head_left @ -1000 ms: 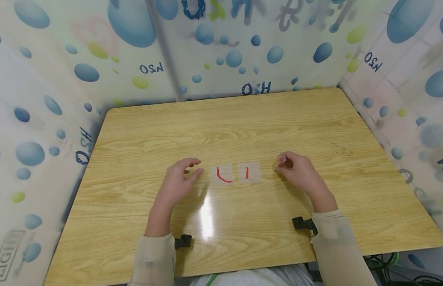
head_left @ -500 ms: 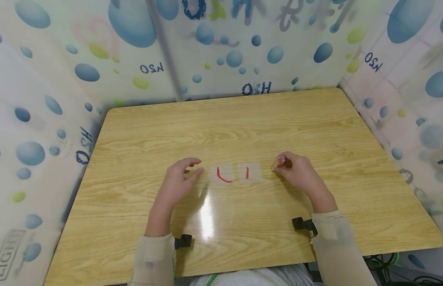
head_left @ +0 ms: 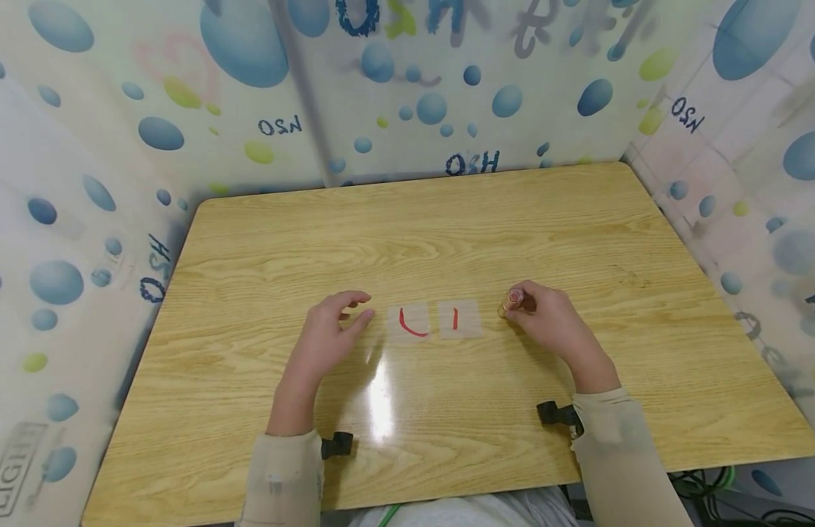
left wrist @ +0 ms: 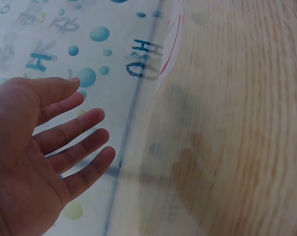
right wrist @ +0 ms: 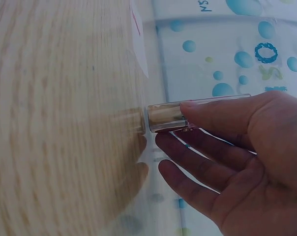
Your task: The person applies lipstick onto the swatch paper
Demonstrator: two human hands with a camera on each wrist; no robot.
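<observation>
My right hand (head_left: 546,311) pinches a small clear lipstick tube (right wrist: 165,117) with a gold-coloured section, between thumb and fingers. It stands roughly upright; its lower end is at or just above the tabletop, and I cannot tell if they touch. Left of that hand lie two pale square cards. One card (head_left: 470,311) bears a short straight red stroke, and the other card (head_left: 417,311) a curved red stroke. To the left of the cards, my left hand (head_left: 328,326) holds nothing, its fingers relaxed and apart in the left wrist view.
The wood-grain table (head_left: 394,241) spreads out beyond and around the hands. A backdrop (head_left: 407,80) printed with blue and green bubbles stands behind it and along both sides. Cables (head_left: 704,479) hang below the front right edge. Light glares on the tabletop in front of the cards.
</observation>
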